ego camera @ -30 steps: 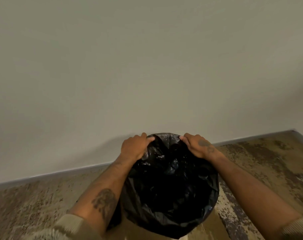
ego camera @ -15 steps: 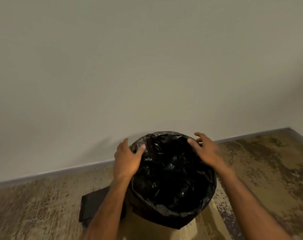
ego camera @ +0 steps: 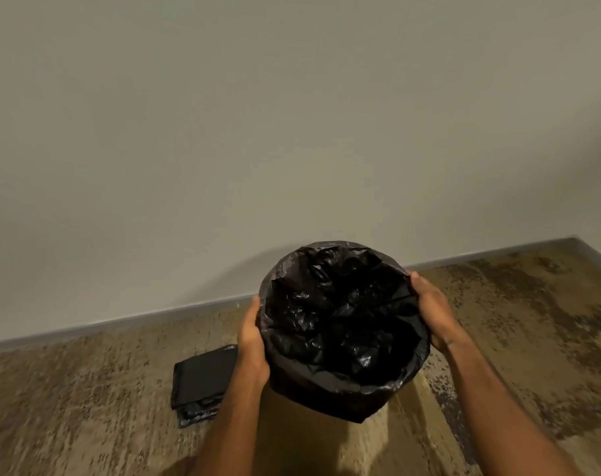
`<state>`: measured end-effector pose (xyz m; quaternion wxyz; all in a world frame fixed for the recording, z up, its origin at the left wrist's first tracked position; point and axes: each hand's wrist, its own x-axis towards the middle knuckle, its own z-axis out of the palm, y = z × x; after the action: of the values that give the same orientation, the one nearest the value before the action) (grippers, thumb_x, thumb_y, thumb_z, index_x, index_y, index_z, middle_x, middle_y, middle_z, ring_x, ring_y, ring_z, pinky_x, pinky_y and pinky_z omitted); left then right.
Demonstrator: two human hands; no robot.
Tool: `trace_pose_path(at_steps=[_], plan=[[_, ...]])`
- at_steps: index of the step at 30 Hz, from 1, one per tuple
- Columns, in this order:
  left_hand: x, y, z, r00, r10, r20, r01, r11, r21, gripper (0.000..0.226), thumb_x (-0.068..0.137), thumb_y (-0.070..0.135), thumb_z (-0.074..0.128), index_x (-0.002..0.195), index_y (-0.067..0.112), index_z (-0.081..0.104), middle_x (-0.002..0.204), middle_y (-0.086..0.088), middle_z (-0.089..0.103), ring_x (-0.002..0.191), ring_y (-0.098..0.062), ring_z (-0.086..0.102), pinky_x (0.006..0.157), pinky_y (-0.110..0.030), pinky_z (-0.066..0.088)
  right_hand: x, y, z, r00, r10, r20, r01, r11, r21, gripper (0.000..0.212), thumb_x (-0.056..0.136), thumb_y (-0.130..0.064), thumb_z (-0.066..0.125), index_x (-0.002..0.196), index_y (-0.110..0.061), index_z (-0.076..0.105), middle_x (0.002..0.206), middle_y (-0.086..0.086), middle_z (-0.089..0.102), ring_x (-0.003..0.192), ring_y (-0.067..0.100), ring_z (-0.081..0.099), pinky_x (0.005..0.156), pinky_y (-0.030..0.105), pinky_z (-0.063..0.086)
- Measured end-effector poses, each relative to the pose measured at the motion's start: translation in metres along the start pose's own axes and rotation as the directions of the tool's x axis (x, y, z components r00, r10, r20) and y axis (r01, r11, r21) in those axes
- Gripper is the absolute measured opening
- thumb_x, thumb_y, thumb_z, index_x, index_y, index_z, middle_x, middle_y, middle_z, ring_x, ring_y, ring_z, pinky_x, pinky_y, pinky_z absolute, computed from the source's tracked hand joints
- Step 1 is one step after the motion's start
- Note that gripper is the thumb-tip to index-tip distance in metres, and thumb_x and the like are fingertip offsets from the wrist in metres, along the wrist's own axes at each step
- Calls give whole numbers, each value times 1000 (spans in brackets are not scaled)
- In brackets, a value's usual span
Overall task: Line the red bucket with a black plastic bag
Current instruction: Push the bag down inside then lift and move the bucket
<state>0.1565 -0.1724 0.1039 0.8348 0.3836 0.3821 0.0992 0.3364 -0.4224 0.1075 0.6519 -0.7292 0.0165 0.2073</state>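
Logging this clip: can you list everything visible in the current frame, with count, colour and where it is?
Black plastic bag: one, glossy black, opened out and folded over the rim of a round container standing on the floor near the wall; the container's own colour is hidden by the bag.
Folded black bags: one flat stack, black, on the floor left of the lined container.
Floor: one, mottled brown and tan.
Wall: one, plain off-white, with a grey baseboard along its foot.
Left hand: one, pressed against the bag's left side.
Right hand: one, cupped on the bag's right side at the rim.
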Motion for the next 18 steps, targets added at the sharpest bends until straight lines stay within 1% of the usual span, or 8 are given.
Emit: trace_pose_path(at_steps=[1,3,5,7,9,12,15,18], plan=[[-3,0,-1,999,23,-33,-24,999,-32,49,87,60,55,109,22,78,110,-7,78,104,-30,72,71,-35,58,-4,-2,0,1000,2,-15,-2,1000,22,43,97,-54,43,115,-27,71,116,3,74,107,20,70,93,39,54],[-8,0,-6,973,111,-201,-120,992,-32,59,88,60,55,131,20,64,130,-8,67,120,-29,62,88,-38,54,-13,-8,-1,995,-4,-96,9,999,46,49,95,-57,46,124,-24,65,123,3,70,111,20,67,98,41,51],[-22,-6,-6,872,252,-420,-224,968,116,66,89,59,55,145,25,47,149,-6,50,132,-27,49,100,-38,41,-32,-12,2,976,-13,-217,24,999,46,57,93,-56,52,139,-23,51,135,3,60,119,20,60,102,40,47],[-48,-20,6,810,348,-472,-280,937,211,71,89,59,54,151,32,32,157,-4,38,137,-28,43,99,-41,38,-58,-10,12,934,-29,-357,37,999,16,64,89,-54,58,145,-29,41,144,3,52,123,20,55,102,40,46],[-73,-43,28,830,325,-453,-256,944,207,78,88,59,57,153,42,16,164,-1,25,142,-29,37,106,-48,36,-87,-4,31,878,-23,-478,26,1000,0,73,85,-54,64,148,-37,32,152,2,44,130,23,50,104,43,44],[-94,-69,61,870,225,-438,-219,974,64,89,86,52,66,154,47,8,165,2,21,144,-26,36,108,-44,38,-118,10,64,839,-15,-545,25,1000,9,86,81,-43,72,149,-42,19,158,3,34,137,27,43,106,45,42],[-90,-75,76,873,146,-466,-193,980,-56,92,88,32,71,156,39,9,161,-1,30,140,-26,42,103,-38,41,-122,26,80,825,60,-562,-5,995,99,90,86,-19,69,153,-38,13,156,1,36,124,20,51,90,28,43],[-80,-79,73,850,123,-513,-237,958,-163,85,88,3,63,155,35,21,154,-1,42,134,-25,47,97,-36,43,-122,39,85,830,125,-543,18,968,250,82,88,-1,57,154,-35,20,150,1,44,117,14,52,87,28,47]])
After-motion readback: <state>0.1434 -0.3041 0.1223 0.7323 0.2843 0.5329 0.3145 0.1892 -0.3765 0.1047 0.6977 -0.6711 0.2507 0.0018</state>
